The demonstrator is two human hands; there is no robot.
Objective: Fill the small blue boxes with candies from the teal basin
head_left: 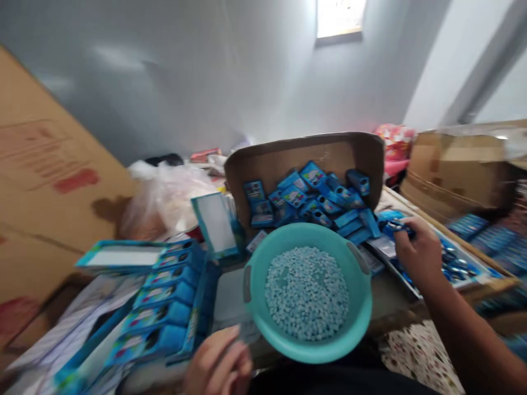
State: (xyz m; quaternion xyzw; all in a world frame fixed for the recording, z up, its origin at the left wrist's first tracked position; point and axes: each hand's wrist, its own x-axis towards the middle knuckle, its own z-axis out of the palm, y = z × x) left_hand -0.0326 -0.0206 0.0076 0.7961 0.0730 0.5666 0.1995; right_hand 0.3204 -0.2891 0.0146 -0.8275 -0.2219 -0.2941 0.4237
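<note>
My right hand (418,252) reaches over the tray at the right, its fingers pinching a small shiny dark-blue piece (396,225). More shiny blue pieces (457,263) lie in the tray (489,278). At the bottom edge, left of the basin, my left hand (220,362) has its fingers curled together; whatever may be inside is hidden. Between my hands stands a turquoise basin (313,354) with small pale-blue pellets (307,293) covering its bottom. Behind it, an open cardboard box (304,151) holds a loose heap of small blue printed boxes (294,195).
On the left, an open display carton (119,245) holds a row of blue boxes (164,307). Another white-backed carton (216,225) leans behind it. A large cardboard box (49,192) rises at far left, near clear plastic bags (173,192). A brown carton (457,175) stands right.
</note>
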